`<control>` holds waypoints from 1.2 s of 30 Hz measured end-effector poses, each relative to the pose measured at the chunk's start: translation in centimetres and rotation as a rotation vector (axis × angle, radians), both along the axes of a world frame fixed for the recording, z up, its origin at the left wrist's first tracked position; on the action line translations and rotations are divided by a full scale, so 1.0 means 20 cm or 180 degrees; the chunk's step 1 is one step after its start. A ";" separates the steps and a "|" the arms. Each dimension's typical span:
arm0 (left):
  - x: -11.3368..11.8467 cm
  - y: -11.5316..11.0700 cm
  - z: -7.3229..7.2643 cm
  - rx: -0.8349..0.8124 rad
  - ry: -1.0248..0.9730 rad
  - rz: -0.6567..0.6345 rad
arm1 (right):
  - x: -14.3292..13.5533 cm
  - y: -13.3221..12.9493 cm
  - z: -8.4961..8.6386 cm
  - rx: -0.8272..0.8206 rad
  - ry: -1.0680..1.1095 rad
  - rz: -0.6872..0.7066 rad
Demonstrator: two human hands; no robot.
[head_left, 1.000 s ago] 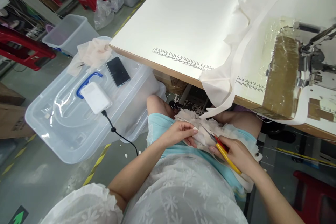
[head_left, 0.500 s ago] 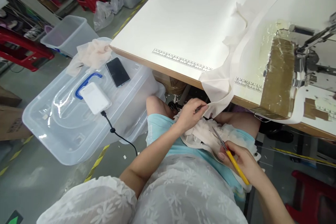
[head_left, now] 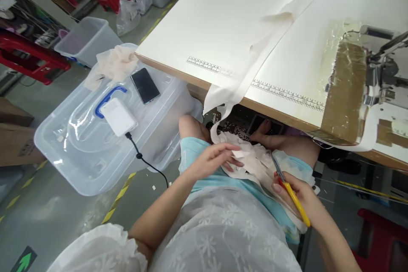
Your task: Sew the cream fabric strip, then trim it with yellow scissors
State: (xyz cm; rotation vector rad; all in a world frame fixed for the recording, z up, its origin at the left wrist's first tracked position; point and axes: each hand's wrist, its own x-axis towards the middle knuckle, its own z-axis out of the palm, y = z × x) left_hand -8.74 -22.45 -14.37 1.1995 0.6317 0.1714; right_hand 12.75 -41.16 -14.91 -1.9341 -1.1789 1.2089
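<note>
My left hand [head_left: 216, 160] is over my lap, its fingers stretched and apart. It is at the gathered cream fabric [head_left: 261, 162] there, and a pale bit of cloth shows by its fingertips. In my right hand [head_left: 299, 191] are yellow-handled scissors [head_left: 295, 199], their blades pointing up and away over the same fabric. Whether the blades touch the cloth I cannot tell. A long cream fabric strip [head_left: 237, 87] lies across the table and hangs over its front edge, curling down toward my lap.
The white table [head_left: 178, 21] has printed ruler marks near its front edge. A sewing machine [head_left: 382, 68] stands at the right. To the left, a lidded clear bin [head_left: 76, 153] carries a phone [head_left: 145, 86], a white power bank [head_left: 119, 117] with a cable, and sheer peach cloth [head_left: 116, 63].
My left hand has let go of the strip by the table edge and moved down and left, its fingers opening. The strip has shifted left on the table. The scissors remain in my right hand.
</note>
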 end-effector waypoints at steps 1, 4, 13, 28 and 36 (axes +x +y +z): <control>0.04 -0.02 0.03 -0.0045 -0.0132 -0.0193 | 0.00 0.02 0.02 -0.0012 0.0001 0.0074; 0.12 -0.04 0.07 0.0860 0.0089 -0.0217 | 0.00 0.04 0.05 -0.0089 0.0060 0.0248; 0.14 -0.01 0.06 0.0125 0.0162 -0.0344 | 0.01 0.11 0.09 -0.0283 0.0247 0.0747; 0.14 0.01 0.03 -0.0944 0.0369 -0.0117 | 0.05 0.21 0.09 -0.0278 -0.0560 0.1341; 0.15 0.01 0.01 -0.0991 0.0352 -0.0134 | 0.02 0.18 0.08 -0.0301 -0.1397 0.1276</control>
